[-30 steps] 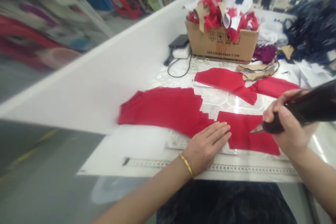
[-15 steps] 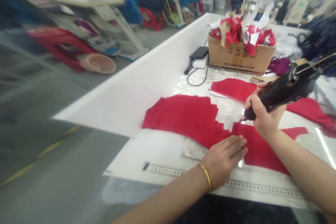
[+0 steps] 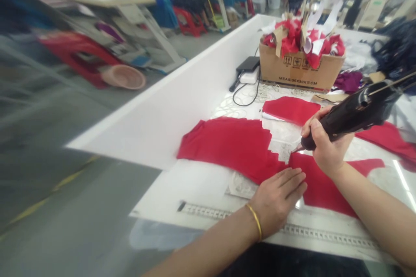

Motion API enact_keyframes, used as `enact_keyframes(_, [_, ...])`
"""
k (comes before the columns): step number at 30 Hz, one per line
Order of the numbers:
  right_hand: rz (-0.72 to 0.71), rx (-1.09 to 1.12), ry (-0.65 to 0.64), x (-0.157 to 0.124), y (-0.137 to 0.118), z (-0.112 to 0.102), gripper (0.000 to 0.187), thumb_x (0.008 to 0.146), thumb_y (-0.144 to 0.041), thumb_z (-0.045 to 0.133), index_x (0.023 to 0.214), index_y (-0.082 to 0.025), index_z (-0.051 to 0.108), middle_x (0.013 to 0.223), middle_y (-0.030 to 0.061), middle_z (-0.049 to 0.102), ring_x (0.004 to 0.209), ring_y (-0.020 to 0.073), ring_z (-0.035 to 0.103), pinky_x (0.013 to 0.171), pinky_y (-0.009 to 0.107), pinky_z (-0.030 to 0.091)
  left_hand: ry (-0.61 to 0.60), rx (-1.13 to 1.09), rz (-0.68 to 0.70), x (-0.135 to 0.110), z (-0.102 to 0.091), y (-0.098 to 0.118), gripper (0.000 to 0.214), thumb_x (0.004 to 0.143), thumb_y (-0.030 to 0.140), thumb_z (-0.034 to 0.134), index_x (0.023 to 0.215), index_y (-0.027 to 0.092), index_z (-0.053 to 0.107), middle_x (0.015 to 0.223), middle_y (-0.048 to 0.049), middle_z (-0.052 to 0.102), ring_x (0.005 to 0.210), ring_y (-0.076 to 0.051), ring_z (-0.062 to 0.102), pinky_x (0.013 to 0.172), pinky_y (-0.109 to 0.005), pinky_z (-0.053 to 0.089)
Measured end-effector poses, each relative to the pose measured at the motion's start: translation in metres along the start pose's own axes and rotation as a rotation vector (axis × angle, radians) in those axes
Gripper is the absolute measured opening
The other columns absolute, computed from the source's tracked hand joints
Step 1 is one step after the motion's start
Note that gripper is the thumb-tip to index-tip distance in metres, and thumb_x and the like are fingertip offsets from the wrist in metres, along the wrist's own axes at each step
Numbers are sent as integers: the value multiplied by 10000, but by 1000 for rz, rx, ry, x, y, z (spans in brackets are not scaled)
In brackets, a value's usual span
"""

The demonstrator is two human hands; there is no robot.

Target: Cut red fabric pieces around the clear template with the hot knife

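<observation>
The stepped-edged red cloth panel (image 3: 320,192) lies flat on the white worktop (image 3: 136,149). The left hand (image 3: 277,197) presses it, fingers spread and flat, while the right hand (image 3: 325,149) wraps its fingers around a black corded handheld cutter (image 3: 354,117). The thin metal tip (image 3: 296,149) sits at the cloth's edge. A slip could nick the pressing fingers, and cloth creeping underneath could spoil the edge.

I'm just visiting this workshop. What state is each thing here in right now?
Left hand: lying flat on the red fabric
Right hand: gripping the tool
Black corded cutting tool: held tilted, tip near the fabric's edge
Red fabric: spread flat, with a stepped edge
Cardboard box: open, overflowing with red scraps
</observation>
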State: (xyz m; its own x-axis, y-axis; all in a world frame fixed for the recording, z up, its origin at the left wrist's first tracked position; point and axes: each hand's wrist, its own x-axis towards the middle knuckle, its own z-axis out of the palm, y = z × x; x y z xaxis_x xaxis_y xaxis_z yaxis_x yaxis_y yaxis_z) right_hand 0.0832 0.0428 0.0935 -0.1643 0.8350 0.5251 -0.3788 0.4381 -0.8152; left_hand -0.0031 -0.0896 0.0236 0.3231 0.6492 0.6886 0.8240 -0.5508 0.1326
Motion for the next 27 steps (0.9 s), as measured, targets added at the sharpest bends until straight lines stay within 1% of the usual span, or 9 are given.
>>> enact_keyframes(4, [5,83,-82,-8,-7,-5,206,846,-243,682,1001,-237,546,661,-61,582,505,135,589,484,285,526,34,125,-120,-1,-9,-1,424,845,-36,408,1179,62,651,1135,-160,733,1172,-259,666,1043,-430,574])
enact_keyframes(7, [6,85,-121,-15,-12,-7,232,866,-272,689,1039,-253,536,698,-56,582,516,138,596,515,311,553,20,203,-187,-3,-12,-5,437,848,-23,416,1216,53,639,1152,-157,724,1181,-276,654,1058,-454,558])
enact_keyframes(10, [16,87,-142,-18,-13,-7,228,879,-293,687,1040,-258,530,698,-56,574,521,139,599,517,312,549,0,220,-224,-3,-12,-6,409,868,-8,401,1188,53,649,1080,-138,729,1086,-262,677,1032,-442,564])
enact_keyframes(13, [19,80,-155,-19,-14,-7,231,885,-316,681,1040,-260,519,682,-60,568,519,139,594,515,310,541,12,226,-249,-1,-11,-5,380,885,-1,387,1136,73,662,994,-115,718,984,-237,672,1008,-430,565])
enact_keyframes(17, [39,71,-145,-20,-13,-6,238,872,-309,680,1040,-261,518,668,-65,564,508,137,592,515,308,545,51,239,-252,1,-13,-4,343,898,2,376,1066,83,664,883,-92,686,882,-228,637,963,-425,576])
enact_keyframes(20, [39,96,-138,-20,-13,-3,228,855,-255,678,1030,-260,532,666,-68,577,510,134,599,510,299,549,44,232,-238,3,-15,-4,319,908,0,386,1027,103,664,843,-77,657,857,-218,613,949,-420,581])
enact_keyframes(22, [22,101,-127,-19,-13,0,204,840,-228,682,982,-255,539,658,-68,583,500,131,593,493,293,545,32,218,-216,4,-15,-4,310,912,6,402,1017,130,666,832,-66,635,849,-207,594,961,-417,577])
enact_keyframes(25, [3,72,-109,-18,-15,3,186,820,-221,691,908,-251,530,638,-67,576,471,126,568,459,284,526,-8,209,-155,4,-12,-4,328,900,21,416,1076,136,668,834,-67,598,849,-213,559,985,-447,563])
enact_keyframes(27, [18,65,-112,-18,-18,2,187,829,-225,685,929,-251,530,640,-67,574,477,126,574,464,281,526,-48,202,-127,4,-10,-4,358,890,31,418,1129,138,661,850,-71,578,844,-218,537,987,-462,557])
